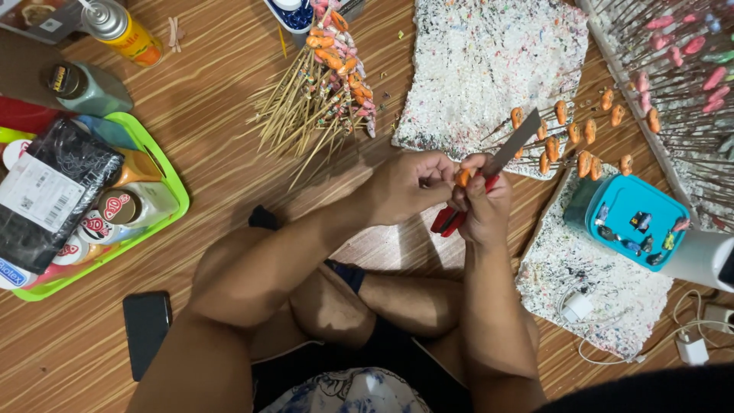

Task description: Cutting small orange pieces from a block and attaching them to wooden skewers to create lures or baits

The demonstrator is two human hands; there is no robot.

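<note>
The person sits cross-legged on a wooden floor (222,130), both hands raised together over the knees. The right hand (483,205) is clenched around the red handle of a utility knife (511,145), whose grey blade slants up and away from the knuckles. The left hand (409,183) pinches a small orange piece (462,177) just beside the right thumb, so the two hands touch around it and the piece sits right at the foot of the blade.

The piece looks small, light and fairly firm, probably a moulded lure-like body; most of it is hidden by the fingers. Judging from its size, it is best pinched at its sides between thumb and forefinger, fingertips kept clear of the edge. It could slip easily if its surface is glossy, which I cannot tell here.

Beyond the right hand, more orange pieces on thin sticks (569,138) stand stuck in a speckled white foam slab (482,61). Further past the left hand lies a bundle of bamboo skewers (313,107) with painted ends. To the outer side of the right hand sits a teal box (634,218) with small bits on its lid. Well off to the left hand's side is a green tray (164,160) of bottles, and a dark phone (147,329) lies nearer the person.
</note>
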